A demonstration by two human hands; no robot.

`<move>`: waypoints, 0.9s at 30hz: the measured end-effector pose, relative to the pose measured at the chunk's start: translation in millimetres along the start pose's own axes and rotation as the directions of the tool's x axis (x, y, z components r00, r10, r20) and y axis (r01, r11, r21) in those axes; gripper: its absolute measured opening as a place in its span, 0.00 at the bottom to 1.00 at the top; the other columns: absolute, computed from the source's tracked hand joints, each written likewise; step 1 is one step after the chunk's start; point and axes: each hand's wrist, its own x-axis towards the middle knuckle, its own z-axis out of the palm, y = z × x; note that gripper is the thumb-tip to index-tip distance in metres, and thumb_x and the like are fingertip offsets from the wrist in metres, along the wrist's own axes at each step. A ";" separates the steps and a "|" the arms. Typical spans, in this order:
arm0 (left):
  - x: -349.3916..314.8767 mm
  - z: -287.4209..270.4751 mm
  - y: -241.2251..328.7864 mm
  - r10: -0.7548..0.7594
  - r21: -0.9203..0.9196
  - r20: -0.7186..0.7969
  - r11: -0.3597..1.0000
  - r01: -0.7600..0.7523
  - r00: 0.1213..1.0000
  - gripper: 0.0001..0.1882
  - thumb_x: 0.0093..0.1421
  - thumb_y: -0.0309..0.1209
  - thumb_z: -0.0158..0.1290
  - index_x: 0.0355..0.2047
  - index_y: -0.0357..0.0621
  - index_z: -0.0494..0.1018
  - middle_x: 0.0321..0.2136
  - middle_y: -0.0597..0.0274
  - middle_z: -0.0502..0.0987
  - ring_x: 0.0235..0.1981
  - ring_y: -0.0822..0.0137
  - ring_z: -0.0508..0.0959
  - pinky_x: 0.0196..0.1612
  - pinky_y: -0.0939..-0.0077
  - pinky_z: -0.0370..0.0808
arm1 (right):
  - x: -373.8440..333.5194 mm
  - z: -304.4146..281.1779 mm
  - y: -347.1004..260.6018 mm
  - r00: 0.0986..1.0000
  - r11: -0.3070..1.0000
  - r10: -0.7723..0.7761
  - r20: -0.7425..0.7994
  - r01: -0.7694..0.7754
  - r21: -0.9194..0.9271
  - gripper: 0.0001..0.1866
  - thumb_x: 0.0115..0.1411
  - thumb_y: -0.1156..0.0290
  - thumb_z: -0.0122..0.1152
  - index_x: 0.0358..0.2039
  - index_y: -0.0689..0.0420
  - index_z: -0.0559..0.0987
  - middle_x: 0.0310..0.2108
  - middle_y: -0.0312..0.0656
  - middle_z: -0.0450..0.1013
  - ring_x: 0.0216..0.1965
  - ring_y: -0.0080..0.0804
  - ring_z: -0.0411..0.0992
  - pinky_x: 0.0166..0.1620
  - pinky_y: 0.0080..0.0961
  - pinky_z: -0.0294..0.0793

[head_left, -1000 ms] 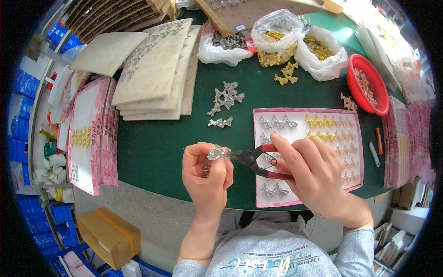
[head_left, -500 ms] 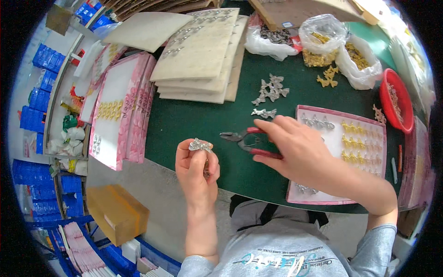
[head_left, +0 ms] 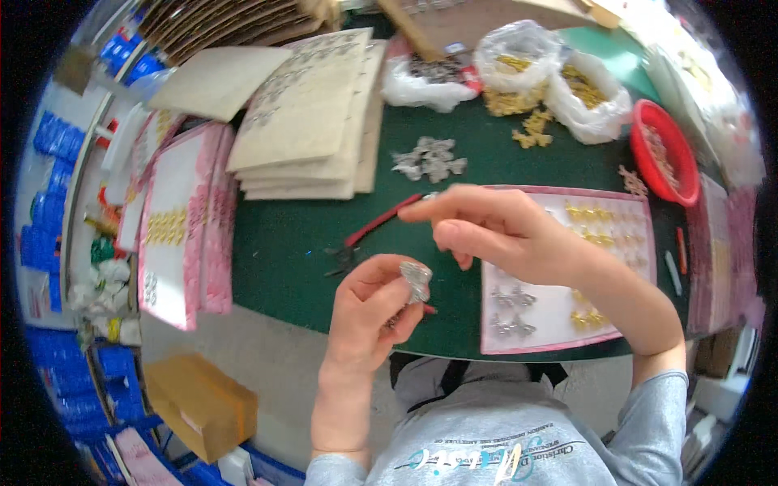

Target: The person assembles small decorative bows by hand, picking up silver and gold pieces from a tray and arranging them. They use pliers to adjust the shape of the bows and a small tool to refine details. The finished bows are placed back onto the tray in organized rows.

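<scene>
left hand [head_left: 369,312]: pinching silver bow [head_left: 416,281], left of tray [head_left: 555,320];
right hand [head_left: 510,235]: half-open, empty afaict;
pliers [head_left: 377,223]: splayed, tray's left too

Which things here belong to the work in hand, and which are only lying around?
Seem to belong:
- silver bow held in the left hand
- red-handled pliers on the table
- loose silver bows
- pink-edged tray of bows

Seem just lying about:
- cardboard box on the floor
- red pen-like stick
- blue bins

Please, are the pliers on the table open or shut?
Open: the pliers have their red handles spread wide, one mostly hidden by the left hand; jaws too blurred to tell.
</scene>
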 end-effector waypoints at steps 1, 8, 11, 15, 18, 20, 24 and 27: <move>5.7 7.5 -2.5 -0.089 0.025 0.048 0.996 0.088 0.995 0.07 0.53 0.23 0.45 0.33 0.38 0.68 0.21 0.64 0.69 0.11 0.80 0.61 0.10 0.88 0.50 | -10.0 -8.0 1.1 0.999 1.000 0.017 0.036 -0.017 0.001 0.12 0.57 0.65 0.51 0.36 0.61 0.73 0.24 0.37 0.70 0.24 0.20 0.68 0.28 0.17 0.69; 48.4 77.9 -20.4 -0.357 0.168 0.289 0.932 0.320 0.889 0.11 0.54 0.28 0.45 0.36 0.37 0.67 0.23 0.66 0.70 0.14 0.82 0.63 0.13 0.92 0.54 | -87.3 -56.2 13.1 0.979 0.937 0.145 -0.141 -0.090 0.337 0.10 0.57 0.69 0.51 0.32 0.64 0.72 0.24 0.36 0.70 0.23 0.18 0.69 0.27 0.15 0.70; 64.9 97.1 -29.4 -0.341 0.109 0.373 0.940 0.325 0.863 0.14 0.58 0.31 0.44 0.43 0.37 0.66 0.27 0.59 0.72 0.17 0.78 0.67 0.13 0.91 0.54 | -105.6 -70.7 14.3 0.920 0.886 0.238 -0.311 -0.074 0.457 0.07 0.57 0.71 0.51 0.30 0.62 0.70 0.24 0.38 0.70 0.24 0.20 0.70 0.29 0.18 0.73; 74.0 120.0 -31.4 -0.339 0.100 0.340 0.940 0.325 0.877 0.15 0.57 0.28 0.46 0.45 0.38 0.66 0.29 0.58 0.72 0.19 0.78 0.68 0.14 0.91 0.56 | -115.1 -83.0 25.3 0.865 0.874 0.180 -0.468 0.078 0.479 0.08 0.57 0.71 0.51 0.33 0.62 0.70 0.24 0.39 0.70 0.24 0.21 0.70 0.29 0.18 0.72; 80.4 128.7 -36.4 -0.228 0.182 0.374 0.968 0.169 0.899 0.14 0.56 0.24 0.47 0.44 0.38 0.67 0.30 0.58 0.73 0.20 0.78 0.68 0.14 0.91 0.57 | -117.5 -86.7 28.3 0.849 0.861 0.176 -0.498 0.112 0.496 0.08 0.57 0.71 0.51 0.32 0.62 0.70 0.25 0.39 0.71 0.24 0.22 0.71 0.29 0.18 0.73; 83.3 131.2 -38.9 -0.200 0.243 0.345 0.963 0.118 0.917 0.14 0.55 0.22 0.47 0.44 0.37 0.68 0.29 0.58 0.73 0.20 0.78 0.68 0.15 0.91 0.58 | -117.7 -85.2 32.0 0.841 0.853 0.176 -0.511 0.129 0.506 0.07 0.57 0.71 0.51 0.32 0.62 0.70 0.25 0.40 0.71 0.25 0.22 0.71 0.30 0.19 0.73; 87.0 129.0 -47.2 -0.174 0.247 0.312 0.964 0.097 0.934 0.14 0.54 0.21 0.47 0.42 0.37 0.69 0.28 0.58 0.74 0.19 0.79 0.68 0.15 0.90 0.58 | -117.8 -86.5 34.1 0.842 0.851 0.186 -0.506 0.120 0.512 0.07 0.57 0.72 0.51 0.32 0.62 0.69 0.25 0.40 0.71 0.26 0.22 0.71 0.31 0.20 0.74; 88.3 127.8 -47.9 -0.187 0.271 0.304 0.957 0.103 0.934 0.14 0.54 0.20 0.47 0.42 0.37 0.69 0.27 0.58 0.74 0.19 0.79 0.68 0.15 0.90 0.58 | -117.8 -86.5 35.1 0.841 0.853 0.205 -0.500 0.097 0.513 0.07 0.57 0.72 0.50 0.32 0.62 0.69 0.25 0.40 0.71 0.26 0.22 0.71 0.31 0.20 0.74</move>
